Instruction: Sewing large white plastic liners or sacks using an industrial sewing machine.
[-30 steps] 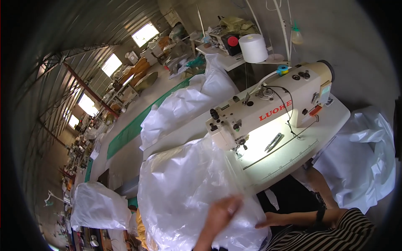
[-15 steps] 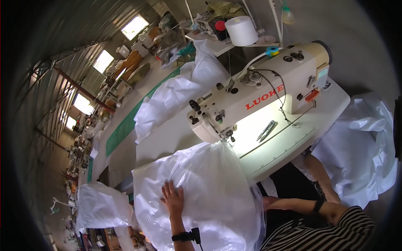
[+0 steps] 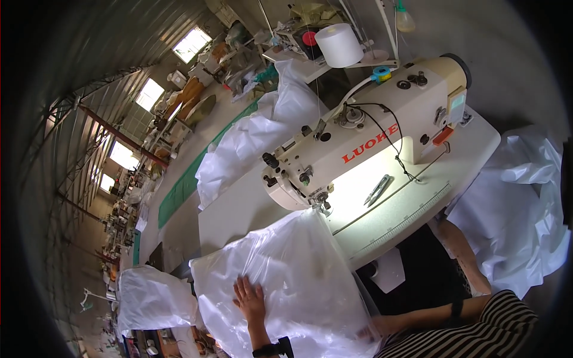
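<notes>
A large white, glossy plastic-like sheet (image 3: 298, 280) spreads from under the needle of a sewing machine (image 3: 370, 137) toward the lower edge. On its left part rests my left hand (image 3: 249, 299), palm down with the fingers spread. My right hand (image 3: 377, 326) is at the sheet's lower right edge, blurred and partly behind the see-through material. Its fingers are hidden, so a grip cannot be made out. The machine's lamp lights its pale bed (image 3: 394, 209), where small thread snips (image 3: 378, 190) lie.
More white sheeting hangs at the right (image 3: 507, 215), and another piece (image 3: 256, 137) lies behind the machine. A white bundle (image 3: 155, 298) is at lower left. A white thread cone (image 3: 339, 46) stands on a stand at the back. A long table with a green strip (image 3: 182, 194) extends leftward.
My right hand has moved down along the sheet's right edge, toward me. My left hand and the sheet's left corner have both come slightly nearer. The snips remain on the bed.
</notes>
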A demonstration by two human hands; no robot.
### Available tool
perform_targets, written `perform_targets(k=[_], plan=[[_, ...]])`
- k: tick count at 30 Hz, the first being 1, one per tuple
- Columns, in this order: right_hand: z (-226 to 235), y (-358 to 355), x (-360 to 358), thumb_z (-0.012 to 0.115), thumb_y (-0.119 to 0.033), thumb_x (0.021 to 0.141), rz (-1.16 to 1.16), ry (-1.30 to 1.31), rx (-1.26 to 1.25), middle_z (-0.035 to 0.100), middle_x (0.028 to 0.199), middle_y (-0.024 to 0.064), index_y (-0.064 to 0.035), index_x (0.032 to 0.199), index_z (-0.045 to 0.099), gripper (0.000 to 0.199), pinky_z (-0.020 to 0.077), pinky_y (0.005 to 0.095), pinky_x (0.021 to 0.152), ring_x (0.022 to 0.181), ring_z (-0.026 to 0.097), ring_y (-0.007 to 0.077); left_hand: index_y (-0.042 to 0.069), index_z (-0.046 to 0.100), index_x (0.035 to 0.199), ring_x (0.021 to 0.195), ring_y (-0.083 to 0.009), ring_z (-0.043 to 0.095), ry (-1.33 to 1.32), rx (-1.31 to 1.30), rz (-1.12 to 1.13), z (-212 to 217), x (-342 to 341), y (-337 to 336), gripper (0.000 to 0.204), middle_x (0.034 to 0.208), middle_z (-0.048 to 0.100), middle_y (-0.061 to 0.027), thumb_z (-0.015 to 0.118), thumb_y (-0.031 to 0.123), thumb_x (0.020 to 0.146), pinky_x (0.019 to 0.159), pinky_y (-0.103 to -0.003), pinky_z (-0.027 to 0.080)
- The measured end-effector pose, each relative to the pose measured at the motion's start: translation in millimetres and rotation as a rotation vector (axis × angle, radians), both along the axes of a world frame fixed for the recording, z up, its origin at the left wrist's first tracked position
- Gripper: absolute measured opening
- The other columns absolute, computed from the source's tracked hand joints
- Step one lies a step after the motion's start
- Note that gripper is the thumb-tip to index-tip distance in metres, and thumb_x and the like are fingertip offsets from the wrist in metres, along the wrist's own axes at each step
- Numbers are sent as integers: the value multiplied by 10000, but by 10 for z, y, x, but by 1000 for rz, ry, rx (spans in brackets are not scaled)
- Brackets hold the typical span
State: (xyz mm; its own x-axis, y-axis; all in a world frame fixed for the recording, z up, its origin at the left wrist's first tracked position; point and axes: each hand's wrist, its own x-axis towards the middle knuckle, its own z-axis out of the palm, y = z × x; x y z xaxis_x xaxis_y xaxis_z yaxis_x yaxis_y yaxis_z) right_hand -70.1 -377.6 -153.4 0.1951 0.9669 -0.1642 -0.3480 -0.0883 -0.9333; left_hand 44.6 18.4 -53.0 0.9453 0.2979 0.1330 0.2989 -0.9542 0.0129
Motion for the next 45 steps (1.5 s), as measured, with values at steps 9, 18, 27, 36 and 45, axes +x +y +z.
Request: perform_targets(k=[9,18,27,36,45], plan=[[263,-1094,-160,557,-251,996,-124,130,-368,662,1179,97,-20,1220,628,330,473,342,986,1089,617,185,88,514,1338,1343,-322,426,-150,-79,-278,420,27,-658,493,1462,448,-112,602,105,852,1096,-604,284],[575,-1079,-215,570,-289,973,-258,-259,-322,705,1012,133,-84,1212,614,317,522,370,870,923,686,259,66,600,1251,1193,-311,574,-255,-174,-830,335,1030,-2161,380,1301,608,-76,576,70,872,996,-420,473],[729,-1221,-254,580,-283,949,-407,-410,-373,695,888,157,-83,1141,606,278,536,401,752,803,690,326,71,587,1292,1222,-323,541,-296,-128,-841,128,1115,-2191,424,1313,591,-120,571,71,868,1047,-416,438],[584,-1200,-261,568,-205,903,-385,-364,-429,678,918,221,-61,1155,598,292,528,432,779,865,674,384,74,609,1260,1229,-318,520,-299,-156,-831,154,1102,-2223,418,1341,555,-99,590,56,843,1055,-419,430],[605,-1127,-182,577,-200,887,-339,-401,-381,687,968,209,-101,1241,584,368,517,438,816,901,670,384,105,602,1265,1257,-290,505,-210,-233,-846,208,913,-2227,415,1360,548,-89,584,57,853,1088,-457,378]])
